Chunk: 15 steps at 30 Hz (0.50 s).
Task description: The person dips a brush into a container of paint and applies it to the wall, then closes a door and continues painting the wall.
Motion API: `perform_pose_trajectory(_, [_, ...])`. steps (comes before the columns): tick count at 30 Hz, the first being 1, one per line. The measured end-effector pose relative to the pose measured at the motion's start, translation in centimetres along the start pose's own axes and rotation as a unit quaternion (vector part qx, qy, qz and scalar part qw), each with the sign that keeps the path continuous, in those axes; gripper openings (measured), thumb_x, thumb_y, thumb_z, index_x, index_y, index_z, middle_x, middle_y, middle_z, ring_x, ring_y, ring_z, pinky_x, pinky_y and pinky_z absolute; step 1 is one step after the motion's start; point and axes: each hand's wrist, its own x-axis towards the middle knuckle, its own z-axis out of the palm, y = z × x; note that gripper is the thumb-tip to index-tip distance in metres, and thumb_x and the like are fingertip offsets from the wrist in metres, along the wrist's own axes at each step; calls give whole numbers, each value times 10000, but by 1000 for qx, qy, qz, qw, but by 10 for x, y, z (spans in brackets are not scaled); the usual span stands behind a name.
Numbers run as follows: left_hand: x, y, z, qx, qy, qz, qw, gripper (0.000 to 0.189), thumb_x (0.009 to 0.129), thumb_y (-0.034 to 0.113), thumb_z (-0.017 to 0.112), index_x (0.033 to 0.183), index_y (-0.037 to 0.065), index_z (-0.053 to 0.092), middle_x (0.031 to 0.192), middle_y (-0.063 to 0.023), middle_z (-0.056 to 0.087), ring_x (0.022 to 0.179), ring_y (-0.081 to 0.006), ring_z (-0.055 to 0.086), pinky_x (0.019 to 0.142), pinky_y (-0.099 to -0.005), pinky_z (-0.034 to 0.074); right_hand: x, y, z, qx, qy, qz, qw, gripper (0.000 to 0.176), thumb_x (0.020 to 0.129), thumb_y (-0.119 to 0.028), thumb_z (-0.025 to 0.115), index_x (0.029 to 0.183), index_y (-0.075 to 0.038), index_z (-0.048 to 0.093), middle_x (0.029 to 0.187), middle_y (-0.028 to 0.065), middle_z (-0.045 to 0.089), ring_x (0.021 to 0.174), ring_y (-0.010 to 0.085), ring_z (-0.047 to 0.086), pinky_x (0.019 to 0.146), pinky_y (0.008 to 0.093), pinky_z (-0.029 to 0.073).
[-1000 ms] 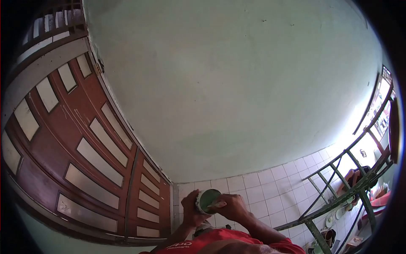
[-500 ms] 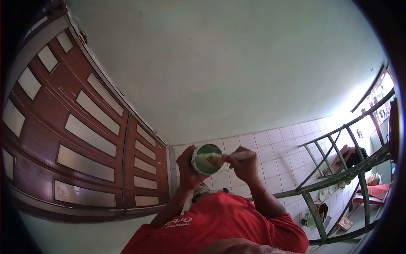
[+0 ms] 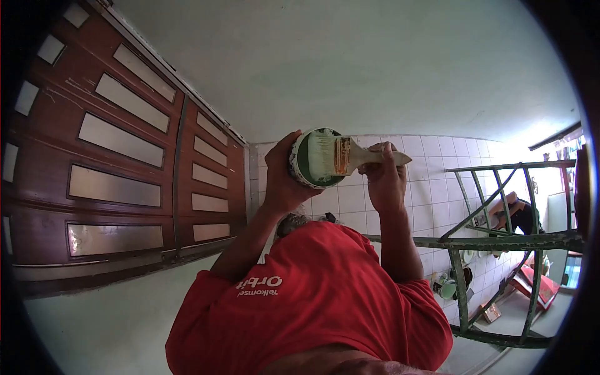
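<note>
My left hand (image 3: 281,175) holds a round paint tub (image 3: 304,177) by its left side and underneath. Dark and pale green show inside the tub, and its rim is smeared with paint. Closed round the handle of a wide paintbrush (image 3: 341,156) is my right hand (image 3: 385,178). The brush lies level across the tub's mouth, its pale bristles over the opening and its rusty metal band at the right rim. Whether the bristles touch the tub cannot be made out.
Panelled brown doors (image 3: 119,150) stand left, beside a pale green wall (image 3: 375,69) and tiled surface (image 3: 425,181). A green metal ladder (image 3: 494,242) stretches across the right. Beyond it are another person (image 3: 522,215), a paint container (image 3: 445,289) and a red object (image 3: 542,289).
Both hands have risen in view with the tub and brush. The brush, formerly dipping into the tub, now shows its broad side and metal band across the opening.
</note>
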Motion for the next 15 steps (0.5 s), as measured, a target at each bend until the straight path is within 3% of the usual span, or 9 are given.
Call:
perform_pose_trajectory(6, [23, 10, -4, -78, -19, -7, 997, 1097, 518, 219, 1020, 1424, 16, 437, 1270, -157, 634, 1157, -288, 651, 1008, -418, 535, 13, 10, 6, 106, 48, 104, 988, 310, 1061, -351, 575, 1092, -44, 610, 968, 87, 657, 798, 165, 621, 665, 314, 499])
perform_pose_trajectory(13, [40, -13, -11, -173, -23, -67, 982, 1094, 520, 186, 1020, 1425, 8, 431, 1290, -153, 633, 1179, -267, 647, 1032, -403, 528, 35, 17, 23, 109, 32, 119, 986, 305, 1044, -371, 604, 1135, -81, 580, 993, 70, 655, 769, 149, 607, 675, 296, 512])
perform_pose_trajectory(15, [47, -22, -14, -193, -23, -78, 978, 1099, 518, 184, 1022, 1426, 8, 428, 1297, -148, 631, 1197, -257, 639, 1042, -400, 523, 43, 19, 33, 137, 42, 116, 983, 213, 1013, -272, 668, 1090, -97, 572, 991, 63, 655, 753, 126, 603, 666, 265, 522])
